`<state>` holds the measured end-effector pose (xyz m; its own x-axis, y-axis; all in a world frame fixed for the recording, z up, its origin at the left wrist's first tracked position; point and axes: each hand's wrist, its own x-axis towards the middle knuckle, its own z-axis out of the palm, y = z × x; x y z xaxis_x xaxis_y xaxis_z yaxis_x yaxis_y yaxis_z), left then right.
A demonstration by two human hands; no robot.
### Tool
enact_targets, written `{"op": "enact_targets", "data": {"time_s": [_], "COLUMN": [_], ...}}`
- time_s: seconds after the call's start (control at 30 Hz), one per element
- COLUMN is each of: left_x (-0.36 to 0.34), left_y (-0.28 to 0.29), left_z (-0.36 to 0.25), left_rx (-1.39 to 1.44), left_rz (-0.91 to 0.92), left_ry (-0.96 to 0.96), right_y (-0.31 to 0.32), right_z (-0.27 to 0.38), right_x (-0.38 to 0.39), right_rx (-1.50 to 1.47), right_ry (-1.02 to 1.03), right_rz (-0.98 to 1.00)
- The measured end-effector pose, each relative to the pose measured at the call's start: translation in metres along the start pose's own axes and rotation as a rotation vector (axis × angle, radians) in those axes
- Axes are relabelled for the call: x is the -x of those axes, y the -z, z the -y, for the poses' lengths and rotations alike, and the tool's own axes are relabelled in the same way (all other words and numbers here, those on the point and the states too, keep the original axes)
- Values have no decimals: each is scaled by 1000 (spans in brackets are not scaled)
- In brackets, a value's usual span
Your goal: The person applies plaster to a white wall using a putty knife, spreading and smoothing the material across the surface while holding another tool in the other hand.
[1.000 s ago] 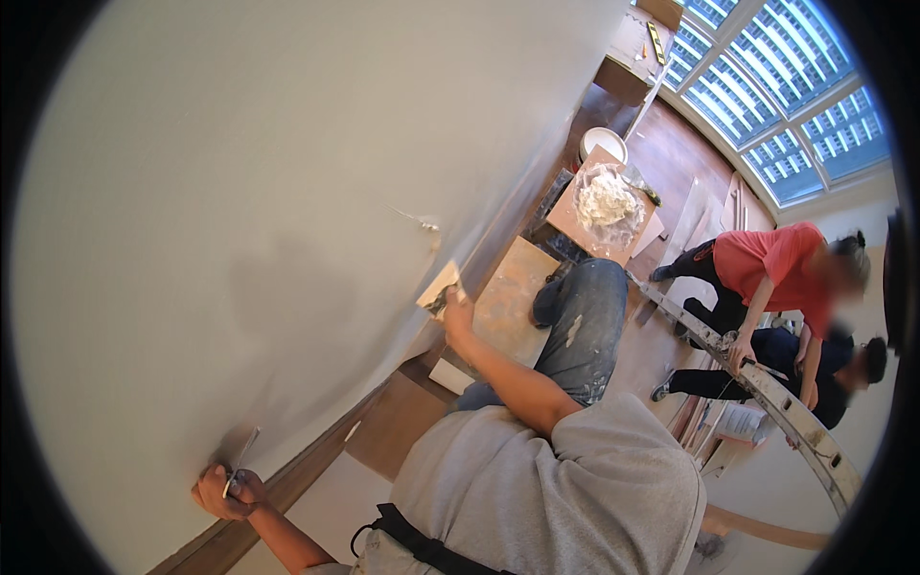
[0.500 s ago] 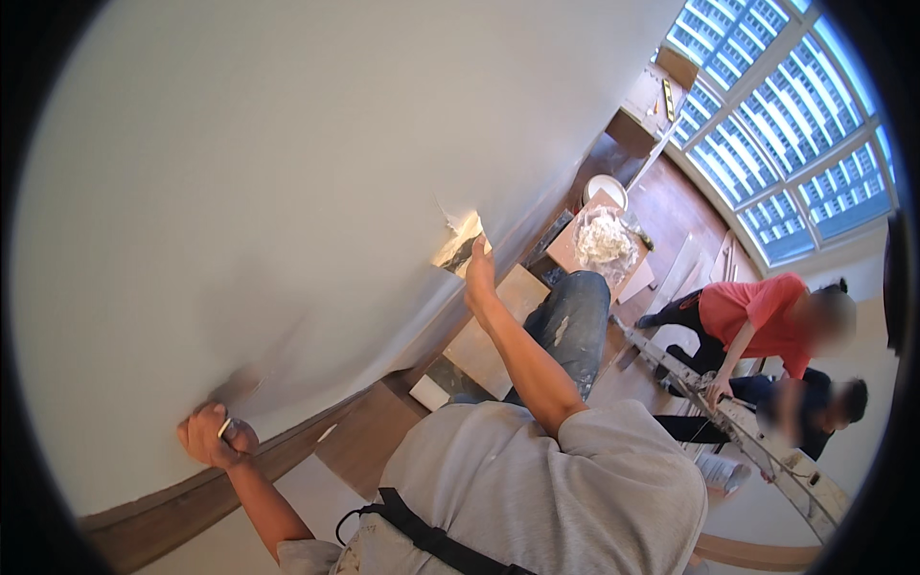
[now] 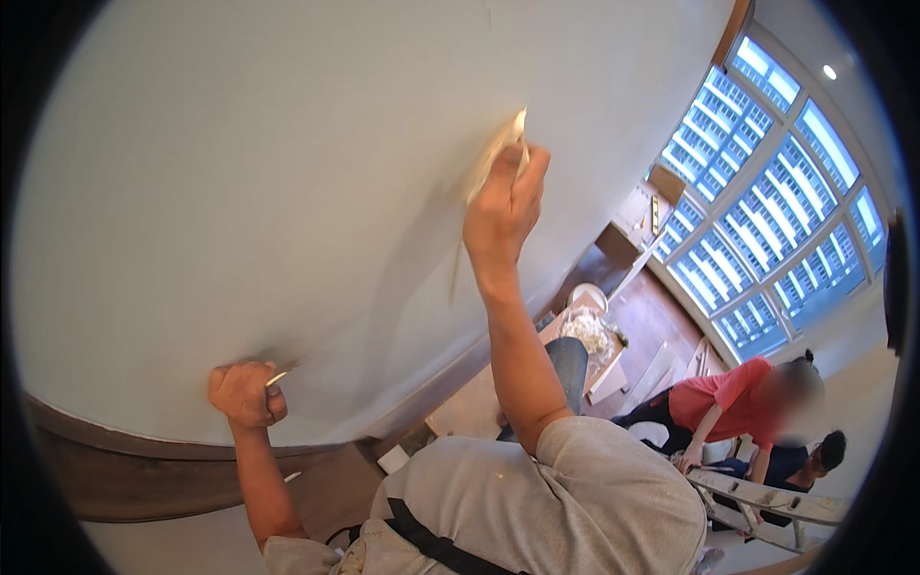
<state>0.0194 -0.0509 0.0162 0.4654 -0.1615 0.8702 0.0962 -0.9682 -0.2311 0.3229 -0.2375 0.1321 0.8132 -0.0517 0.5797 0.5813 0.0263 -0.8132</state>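
My right hand point(image 3: 503, 216) is closed on a broad, pale scraper point(image 3: 496, 153), thumb and fingers together on it; the scraper is at the pale wall point(image 3: 240, 192), just ahead of my grip, and its near end catches bright light; whether its whole edge touches the surface, I cannot tell; behind this grip, a little to the left, a thin mark point(image 3: 454, 273) runs on the wall; my left hand point(image 3: 247, 393) is well apart from the right one, lower and to its left, and it is clenched around a thin tool point(image 3: 277, 379), of which only a narrow, light part comes out beside the thumb; the rest is hidden by the fingers; under the left hand runs the dark brown skirting point(image 3: 125, 470); to the right of my right grip and lower, a heap of white paste point(image 3: 586, 331) lies on a board, with a white bucket point(image 3: 587, 295) just beyond it; my knee in blue jeans point(image 3: 570, 367) is near this heap; farther to the right, a person in a red shirt point(image 3: 719, 393) bends at a ladder point(image 3: 776, 496), beside another person in dark clothes point(image 3: 803, 471); above them stands a large window point(image 3: 781, 230).
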Motion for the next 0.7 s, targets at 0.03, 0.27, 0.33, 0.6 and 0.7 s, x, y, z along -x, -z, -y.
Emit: {"op": "enact_targets", "data": {"time_s": [0.03,0.27,0.33,0.6,0.7], "left_x": [-1,-4,-7,-3,-9], "left_y": [0,0,0,12,7], "left_z": [1,2,1,3,0], "left_rx": [10,24,34,111,105], "left_rz": [-10,-70,-105,-97,-78], "left_ry": [-5,-23,-31,1,-6], "right_y": [-5,-58,-77,-38,16], "right_z": [21,148,175,184,193], "right_x": [-13,-73,-65,8,-43], "right_rx": [30,238,182,325,505], "right_ry": [61,556,771,1313,1336], "right_rz": [-7,-295,-428,77,7]}}
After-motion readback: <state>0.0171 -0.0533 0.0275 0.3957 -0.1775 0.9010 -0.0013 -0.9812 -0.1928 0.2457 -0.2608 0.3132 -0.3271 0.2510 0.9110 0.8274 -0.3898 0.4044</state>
